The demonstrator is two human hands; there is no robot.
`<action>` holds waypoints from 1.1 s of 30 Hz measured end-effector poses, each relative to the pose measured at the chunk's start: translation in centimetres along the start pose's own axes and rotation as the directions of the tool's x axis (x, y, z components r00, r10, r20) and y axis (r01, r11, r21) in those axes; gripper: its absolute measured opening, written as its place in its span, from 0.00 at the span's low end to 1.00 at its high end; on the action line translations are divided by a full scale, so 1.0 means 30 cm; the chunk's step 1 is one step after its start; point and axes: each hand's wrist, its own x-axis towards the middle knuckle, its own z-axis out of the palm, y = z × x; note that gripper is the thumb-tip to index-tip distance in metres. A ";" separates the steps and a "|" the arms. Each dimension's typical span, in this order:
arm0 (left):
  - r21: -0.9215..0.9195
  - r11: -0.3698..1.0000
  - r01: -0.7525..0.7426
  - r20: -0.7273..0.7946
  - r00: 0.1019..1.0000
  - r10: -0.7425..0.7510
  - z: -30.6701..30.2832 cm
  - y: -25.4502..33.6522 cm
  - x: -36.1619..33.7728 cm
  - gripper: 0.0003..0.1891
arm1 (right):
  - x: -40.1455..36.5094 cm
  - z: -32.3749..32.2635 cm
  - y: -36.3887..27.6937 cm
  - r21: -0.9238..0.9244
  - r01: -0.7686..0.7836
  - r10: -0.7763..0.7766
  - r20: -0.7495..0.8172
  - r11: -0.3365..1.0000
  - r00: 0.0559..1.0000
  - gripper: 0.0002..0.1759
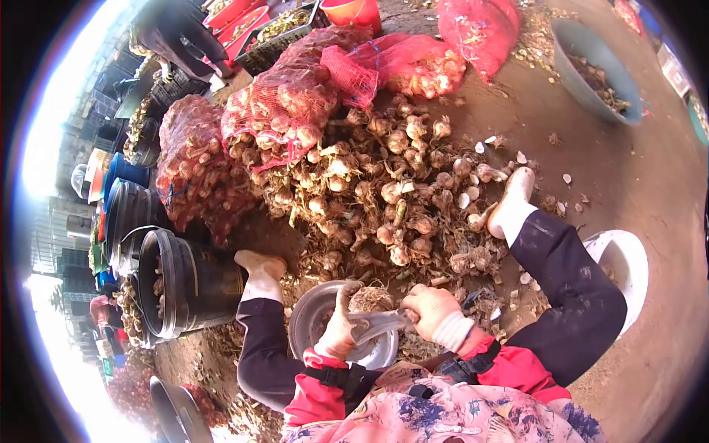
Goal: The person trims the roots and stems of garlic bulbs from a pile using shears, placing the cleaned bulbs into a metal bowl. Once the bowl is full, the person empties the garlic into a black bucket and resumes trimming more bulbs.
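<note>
Over a grey metal basin (299, 325) between the knees, my left hand (336, 336) is closed round a garlic bulb (371, 299) with its shaggy roots facing up. My right hand (436, 310) grips a knife (380, 323), whose broad grey metal part reaches left across to the left hand, just below the bulb. Both hands seem to wear pale gloves. Ahead of them spreads a large heap of garlic bulbs (391, 192) with dry stems, lying on the ground between my feet.
Red mesh sacks of garlic (281, 103) stand behind the heap. A black bucket (199, 284) is by the left foot, a white bucket (635, 273) by the right leg. A grey-green tub (591, 37) sits far right. Another person (177, 33) bends at upper left.
</note>
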 end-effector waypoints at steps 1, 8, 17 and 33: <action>0.081 0.996 -0.020 0.035 0.999 0.018 -0.001 -0.002 -0.020 0.52 | -0.013 0.006 -0.018 -0.002 0.006 -0.006 -0.004 1.000 1.000 0.10; -0.052 0.994 -0.097 0.023 0.995 0.099 0.028 -0.055 -0.104 0.58 | -0.068 0.025 -0.077 -0.091 0.082 -0.081 0.018 0.993 0.997 0.11; 0.382 0.906 -0.184 -0.150 0.955 0.257 0.074 -0.146 -0.140 0.43 | -0.095 0.098 -0.021 -0.115 0.076 -0.069 0.059 0.991 0.996 0.13; 0.003 0.864 -0.503 -0.122 0.858 0.499 0.042 -0.023 -0.158 0.21 | -0.070 0.125 -0.058 0.346 0.354 -0.160 -0.480 0.869 0.862 0.13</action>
